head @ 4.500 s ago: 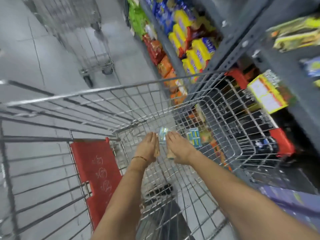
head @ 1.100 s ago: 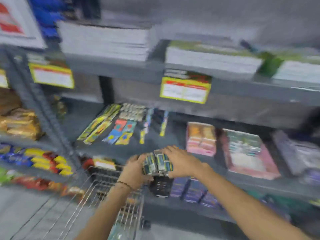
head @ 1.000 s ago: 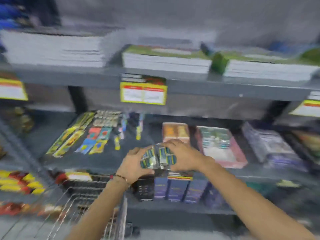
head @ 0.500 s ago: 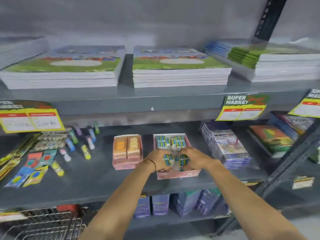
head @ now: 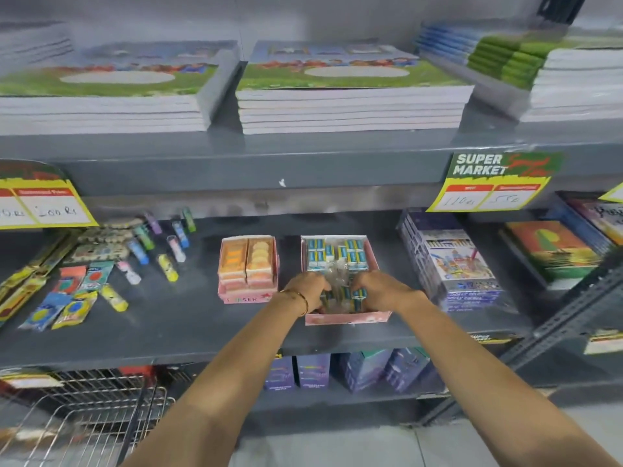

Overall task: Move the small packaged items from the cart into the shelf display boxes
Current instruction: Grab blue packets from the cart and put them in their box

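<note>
Both hands, left (head: 308, 288) and right (head: 377, 288), fingers curled around the packets (head: 347, 296), have come down into the box (head: 347, 319) front; release next.

two hands (head: 308, 289), two pink display boxes (head: 347, 319), one cart (head: 94, 409).

Both forearms are stretched forward and angled inward. The left hand (head: 308, 288) and right hand (head: 379, 287) are held close together, palms down, fingers curled.

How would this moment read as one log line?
both hands | lowering small blue-and-green packets | into pink cardboard display box | grey metal shelf
</note>
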A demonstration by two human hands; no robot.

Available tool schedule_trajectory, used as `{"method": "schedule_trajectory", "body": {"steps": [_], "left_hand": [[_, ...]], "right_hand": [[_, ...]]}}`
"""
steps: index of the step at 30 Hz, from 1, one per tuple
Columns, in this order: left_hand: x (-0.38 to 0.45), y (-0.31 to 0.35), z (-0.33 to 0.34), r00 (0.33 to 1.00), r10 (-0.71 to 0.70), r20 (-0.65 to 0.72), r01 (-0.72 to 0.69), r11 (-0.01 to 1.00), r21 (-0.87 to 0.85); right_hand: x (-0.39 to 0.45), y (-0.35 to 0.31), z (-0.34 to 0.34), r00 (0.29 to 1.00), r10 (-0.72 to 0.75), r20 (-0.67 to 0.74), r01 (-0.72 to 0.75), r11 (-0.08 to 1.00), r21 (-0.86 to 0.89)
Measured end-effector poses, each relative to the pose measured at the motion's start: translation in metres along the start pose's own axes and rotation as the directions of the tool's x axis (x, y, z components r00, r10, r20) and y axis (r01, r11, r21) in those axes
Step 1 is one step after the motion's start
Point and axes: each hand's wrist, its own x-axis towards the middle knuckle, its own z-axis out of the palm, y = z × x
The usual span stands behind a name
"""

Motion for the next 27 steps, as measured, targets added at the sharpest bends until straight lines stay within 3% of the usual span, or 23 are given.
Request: {"method": "schedule_trajectory", "body": {"steps": [5,12,15,17,19,23,27], "left_hand": [[-0.005,0.003,0.002,1.0,0.017,0.003,-0.017,0.999,-0.035],[-0.008,0.003,0.005,0.999,0.014,-0.033,-0.016,0.999,-0.035],[-0.014,0.002,0.007,0.994,0.013,-0.11,-0.016,0.999,-0.028],[-0.021,-0.004,0.006,0.974,0.001,-0.225,-0.015,0.998,-0.059],[-0.033,-0.018,0.0,0.937,-0.012,-0.349,-0.011,0.998,-0.063],[-0.093,-0.078,-0.01,0.854,-0.17,-0.491,0.157,0.985,-0.068],[-0.188,-0.154,-0.003,0.769,-0.371,-0.521,0.333,0.928,-0.17]], "right_hand": [[0.0,-0.007,-0.001,0.997,0.071,0.041,-0.069,0.997,-0.04],[-0.002,-0.023,0.002,0.993,0.12,-0.005,-0.12,0.992,-0.037],[-0.006,-0.029,-0.003,0.988,0.152,0.003,-0.152,0.988,-0.007],[-0.007,-0.04,-0.01,0.988,0.134,-0.072,-0.135,0.991,-0.007],[-0.006,-0.059,-0.019,0.982,0.068,-0.178,-0.07,0.998,-0.005],[0.002,-0.138,-0.02,0.924,-0.235,-0.303,0.231,0.972,-0.048],[0.017,-0.236,0.007,0.853,-0.444,-0.274,0.439,0.895,-0.084]]}}
